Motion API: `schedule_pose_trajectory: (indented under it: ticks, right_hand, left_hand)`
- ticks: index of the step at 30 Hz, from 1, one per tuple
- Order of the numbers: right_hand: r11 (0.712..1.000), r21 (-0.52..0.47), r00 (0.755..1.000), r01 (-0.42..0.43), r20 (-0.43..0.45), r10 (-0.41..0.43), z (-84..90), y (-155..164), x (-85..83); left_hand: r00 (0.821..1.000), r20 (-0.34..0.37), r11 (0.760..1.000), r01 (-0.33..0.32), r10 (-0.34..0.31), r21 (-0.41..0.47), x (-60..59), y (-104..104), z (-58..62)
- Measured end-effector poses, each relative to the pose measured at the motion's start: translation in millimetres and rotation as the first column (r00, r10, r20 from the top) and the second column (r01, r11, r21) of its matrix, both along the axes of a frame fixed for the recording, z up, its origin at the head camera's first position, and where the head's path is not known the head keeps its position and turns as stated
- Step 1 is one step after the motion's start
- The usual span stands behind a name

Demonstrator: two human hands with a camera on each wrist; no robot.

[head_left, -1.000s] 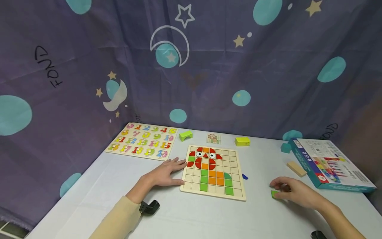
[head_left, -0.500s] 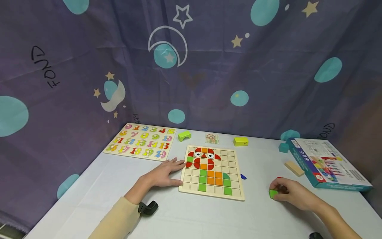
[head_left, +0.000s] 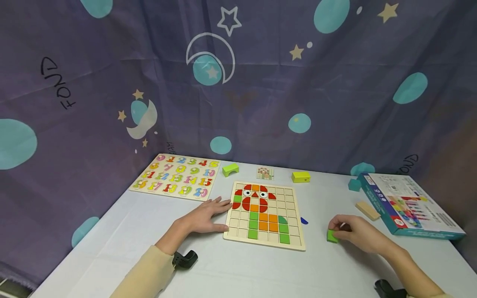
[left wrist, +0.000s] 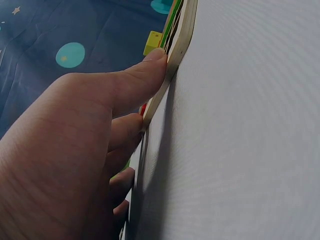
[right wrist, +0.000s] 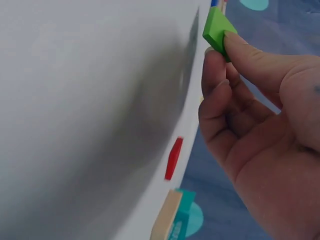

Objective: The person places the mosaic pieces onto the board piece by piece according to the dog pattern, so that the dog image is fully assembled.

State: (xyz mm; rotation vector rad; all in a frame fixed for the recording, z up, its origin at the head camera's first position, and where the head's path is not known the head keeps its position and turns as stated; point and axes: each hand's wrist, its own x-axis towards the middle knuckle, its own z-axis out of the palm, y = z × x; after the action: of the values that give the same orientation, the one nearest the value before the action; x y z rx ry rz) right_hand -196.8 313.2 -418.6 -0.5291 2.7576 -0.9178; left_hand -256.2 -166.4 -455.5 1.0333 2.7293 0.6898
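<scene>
Pinching the green tile (head_left: 331, 236) at its fingertips, the right hand (head_left: 357, 236) sits rightward of the grid board (head_left: 294, 244), which the left hand (head_left: 204, 217) steadies with spread fingers.

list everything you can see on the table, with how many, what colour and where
wooden grid puzzle board: 1, pale wood with red, orange, green tiles, table centre
wooden number puzzle board: 1, multicoloured, back left
green arch block: 1, behind grid board
small pattern card: 1, behind grid board
yellow block: 1, back centre
blue tile: 1, right of grid board
teal block: 1, beside box
plain wooden block: 1, left of box
teal game box: 1, far right
green square tile: 1, pinched in right hand
left hand: against grid board's left edge
right hand: on table, right
</scene>
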Motion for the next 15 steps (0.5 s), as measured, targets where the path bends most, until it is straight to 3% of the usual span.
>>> schedule_pose_trajectory:
  ticks: [15]
  right_hand:
    - [0.995, -0.063, 0.994, 0.083, -0.059, -0.087, -0.8, -50, -29.0]
  left_hand:
    - [1.000, -0.009, 1.000, -0.002, 0.002, -0.011, -0.7, 0, -1.0]
